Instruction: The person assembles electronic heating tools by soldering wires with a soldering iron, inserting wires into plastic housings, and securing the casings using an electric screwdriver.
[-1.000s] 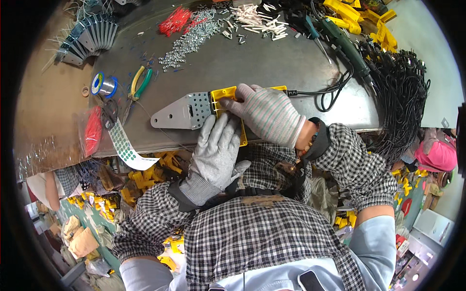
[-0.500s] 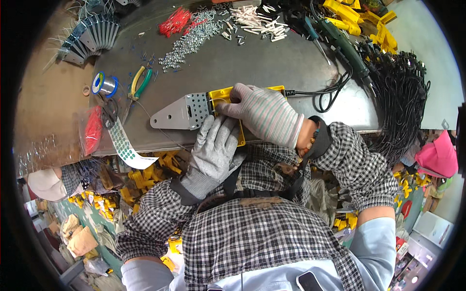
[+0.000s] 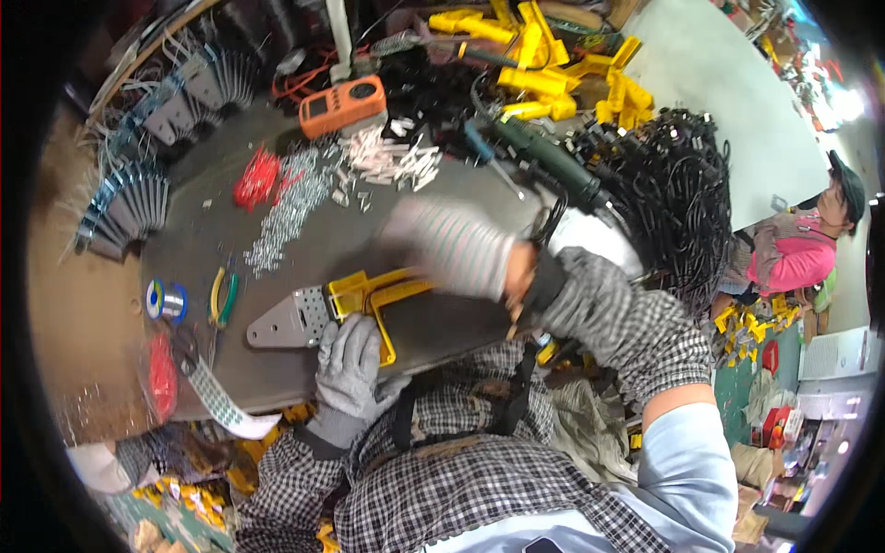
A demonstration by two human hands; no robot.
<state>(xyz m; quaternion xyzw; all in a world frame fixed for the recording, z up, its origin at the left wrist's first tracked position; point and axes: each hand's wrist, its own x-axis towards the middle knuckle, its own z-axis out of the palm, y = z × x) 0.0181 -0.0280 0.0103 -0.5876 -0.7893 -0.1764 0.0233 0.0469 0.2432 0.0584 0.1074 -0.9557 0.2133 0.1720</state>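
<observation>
A yellow plastic tool housing [image 3: 348, 293], with a dark wire in it, lies on the grey worktop near its front edge. A grey metal plate [image 3: 282, 323], tapered and perforated, sticks out from its left end. My left hand [image 3: 350, 361], in a grey glove, grips the near side of the housing beside the plate, fingers together and thumb apart. My right hand [image 3: 447, 238], in a striped knit glove, is above the housing's right part, toward the loose parts. Motion smears its fingers, so I cannot tell whether it holds anything.
Behind lie red sleeves [image 3: 255, 180], small metal fasteners [image 3: 288, 207], white pieces [image 3: 392, 157] and an orange meter [image 3: 341, 106]. A green power tool [image 3: 553, 161], screwdriver [image 3: 493, 157] and black cables [image 3: 678, 184] are right; pliers [image 3: 221, 297] and solder [image 3: 167, 301] left. Another person [image 3: 793, 244] sits far right.
My right hand has left the housing and moved up, now blurred. My left hand stays on the housing. The view has shifted, bringing the orange meter and another person into sight.
</observation>
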